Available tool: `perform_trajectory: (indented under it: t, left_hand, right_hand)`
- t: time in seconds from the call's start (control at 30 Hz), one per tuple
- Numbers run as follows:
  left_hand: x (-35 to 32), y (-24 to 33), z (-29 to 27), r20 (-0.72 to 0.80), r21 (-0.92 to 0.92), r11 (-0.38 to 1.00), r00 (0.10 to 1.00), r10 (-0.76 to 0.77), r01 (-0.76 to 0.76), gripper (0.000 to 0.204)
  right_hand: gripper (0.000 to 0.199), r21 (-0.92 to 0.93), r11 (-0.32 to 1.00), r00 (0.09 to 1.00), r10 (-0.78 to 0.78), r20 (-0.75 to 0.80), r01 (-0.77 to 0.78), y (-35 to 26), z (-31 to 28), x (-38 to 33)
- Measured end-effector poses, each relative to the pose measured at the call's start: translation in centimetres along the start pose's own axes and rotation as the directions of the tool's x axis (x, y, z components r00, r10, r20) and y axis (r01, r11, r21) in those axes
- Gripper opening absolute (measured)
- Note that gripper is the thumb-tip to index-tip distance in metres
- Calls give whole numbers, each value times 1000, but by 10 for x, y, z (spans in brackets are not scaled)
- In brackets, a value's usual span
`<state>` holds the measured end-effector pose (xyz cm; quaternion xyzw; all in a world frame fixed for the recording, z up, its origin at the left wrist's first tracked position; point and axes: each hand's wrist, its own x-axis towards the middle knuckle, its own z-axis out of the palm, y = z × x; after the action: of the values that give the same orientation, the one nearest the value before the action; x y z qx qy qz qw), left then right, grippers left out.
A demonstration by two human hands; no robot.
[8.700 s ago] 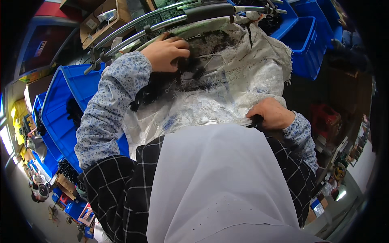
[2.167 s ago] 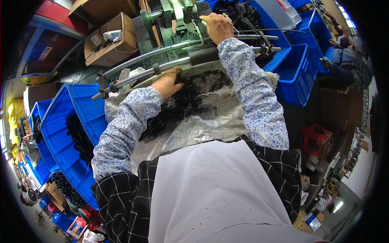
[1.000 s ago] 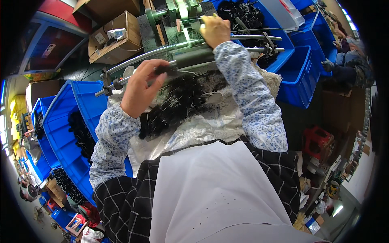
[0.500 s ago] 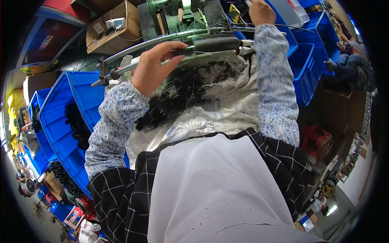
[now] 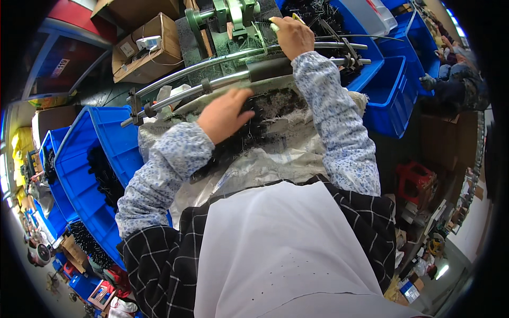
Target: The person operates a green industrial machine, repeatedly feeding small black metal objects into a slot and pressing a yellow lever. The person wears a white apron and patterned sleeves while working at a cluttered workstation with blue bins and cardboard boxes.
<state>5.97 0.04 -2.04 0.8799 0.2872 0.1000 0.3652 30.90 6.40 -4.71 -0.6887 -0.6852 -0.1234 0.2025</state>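
My left hand (image 5: 225, 116) hovers above a dark heap of bristly pieces (image 5: 249, 135) on a pale sheet (image 5: 275, 161). Motion blurs it, but the thumb stands apart from the fingers and nothing shows between them. My right hand (image 5: 295, 38) is closed, with pale yellow covering on its fingertips, beside the green and metal machine (image 5: 236, 18). A thin dark spiral piece (image 5: 262, 25) shows at those fingertips; I cannot make out whether they grip it. Below the right hand, a dark sleeve (image 5: 270, 68) wraps one of the metal rods (image 5: 228, 80).
A blue bin (image 5: 366, 58) with black bristly pieces stands behind my right hand, with another blue bin (image 5: 392, 100) beside it. More blue bins (image 5: 87, 159) are on the left. A cardboard box (image 5: 154, 50) sits back left. Another person (image 5: 456, 87) is at far right.
My right hand has moved left and nearer, to the machine's side. My left hand has left the dark sleeve's end and come down toward me, over the dark heap.
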Motion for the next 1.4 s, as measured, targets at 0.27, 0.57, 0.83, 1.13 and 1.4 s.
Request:
perform_trajectory:
  t: [0.27,0.57,0.83,1.13,1.4]
  left_hand:
    - [6,-3,14,322,118,989,939,-124,89,36]
    - [-7,-6,-1,77,14,1000,997,-25,24,27]
    - [-33,12,-54,-86,-205,973,989,-124,104,22]
    - [-26,21,-55,-141,-220,975,989,-39,7,20]
    - [-32,12,-60,-211,-244,970,976,-52,-1,20]
  right_hand:
    - [22,-45,999,999,2,47,0,-4,16,8]
    - [23,-37,999,997,-2,76,5,-1,15,9]
    - [23,70,997,998,13,69,-18,4,21,10]
    - [29,-33,992,988,-119,97,123,10,25,19]
    - [33,-56,998,999,39,19,-38,18,30,1]
